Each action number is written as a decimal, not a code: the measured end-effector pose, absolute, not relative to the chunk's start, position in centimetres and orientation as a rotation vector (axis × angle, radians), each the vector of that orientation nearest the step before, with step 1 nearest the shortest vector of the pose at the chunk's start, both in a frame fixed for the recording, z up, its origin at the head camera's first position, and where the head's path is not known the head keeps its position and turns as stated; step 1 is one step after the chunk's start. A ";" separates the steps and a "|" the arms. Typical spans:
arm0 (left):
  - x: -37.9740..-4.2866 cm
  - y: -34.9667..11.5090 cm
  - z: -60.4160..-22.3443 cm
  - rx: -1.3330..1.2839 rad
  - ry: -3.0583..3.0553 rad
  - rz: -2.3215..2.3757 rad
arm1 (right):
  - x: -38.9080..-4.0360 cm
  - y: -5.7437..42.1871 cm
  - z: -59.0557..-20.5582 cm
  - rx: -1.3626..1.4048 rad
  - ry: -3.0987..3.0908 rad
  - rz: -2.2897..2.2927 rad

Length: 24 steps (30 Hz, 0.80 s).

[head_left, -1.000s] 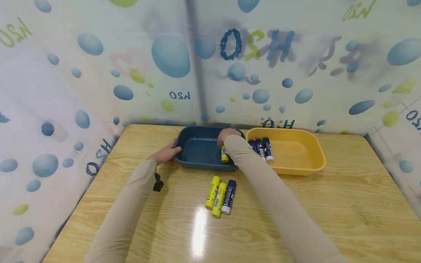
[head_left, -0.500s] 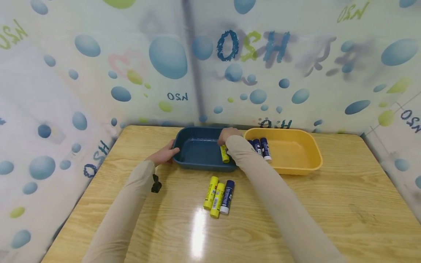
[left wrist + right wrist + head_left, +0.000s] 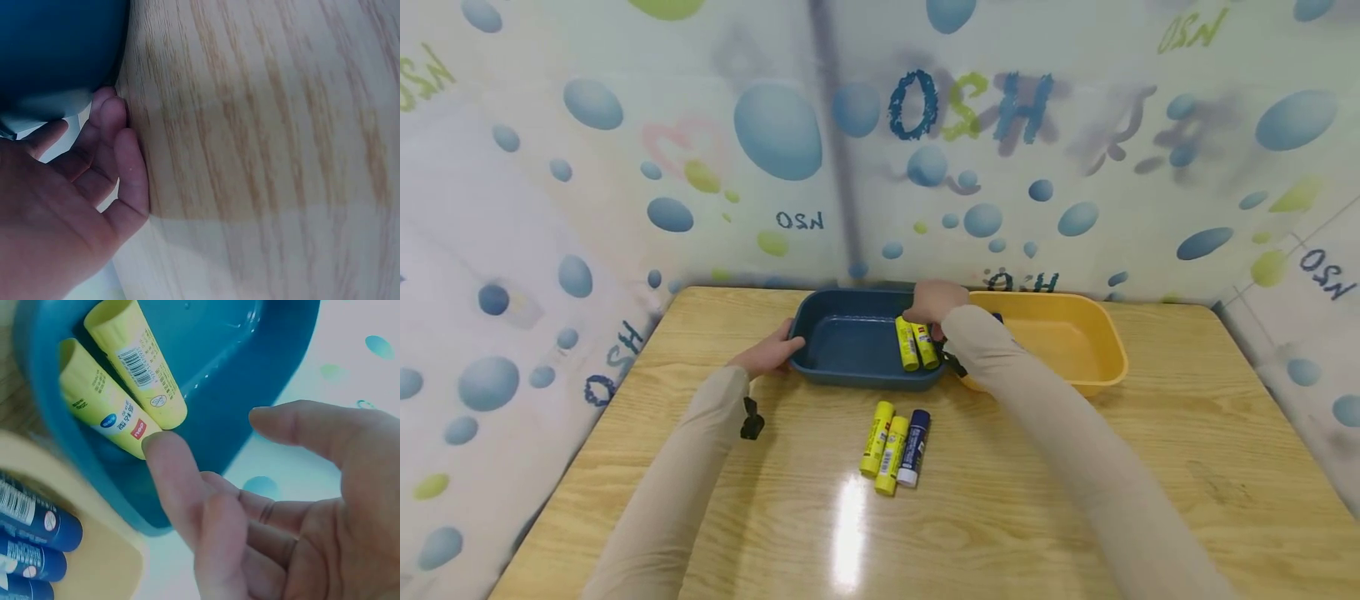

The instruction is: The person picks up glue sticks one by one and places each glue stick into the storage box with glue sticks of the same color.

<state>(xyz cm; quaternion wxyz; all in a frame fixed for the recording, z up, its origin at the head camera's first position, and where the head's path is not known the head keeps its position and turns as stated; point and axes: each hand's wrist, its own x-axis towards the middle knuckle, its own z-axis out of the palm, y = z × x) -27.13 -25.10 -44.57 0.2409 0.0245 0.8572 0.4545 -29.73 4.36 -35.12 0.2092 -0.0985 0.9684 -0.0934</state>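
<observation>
My left hand [image 3: 767,350] holds the left end of a dark blue tray [image 3: 850,354], its thumb over the rim and its fingers against the outside wall. Two yellow glue sticks lie side by side in the tray's right end, one with a barcode [image 3: 137,365] and one with a red label mark [image 3: 109,406]. Above that end is my right hand [image 3: 937,302], thumb and fingers spread apart around nothing. In the right wrist view its index fingertip [image 3: 164,440] is right at the end of the labelled stick.
Beside the blue tray stands a yellow tray [image 3: 1067,337], holding several navy glue sticks [image 3: 37,515] partly hidden by the right sleeve. In front, two yellow glue sticks [image 3: 883,454] and a navy one [image 3: 914,448] lie on the wooden table [image 3: 760,517]. A patterned curtain [image 3: 880,167] hangs behind.
My right hand has let go of a yellow glue stick and lifted slightly to the right, so two sticks now show in the blue tray. The left hand keeps its hold on the tray.
</observation>
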 end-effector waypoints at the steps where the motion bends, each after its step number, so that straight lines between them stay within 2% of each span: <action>1: -27.1 -25.1 -44.5 0.069 2.346 1.239 | -29.5 4.5 -34.9 -0.289 2.692 -0.268; 24: -27.2 -25.3 -44.6 0.098 2.317 1.242 | -23.7 4.6 -33.2 -0.623 2.705 -0.230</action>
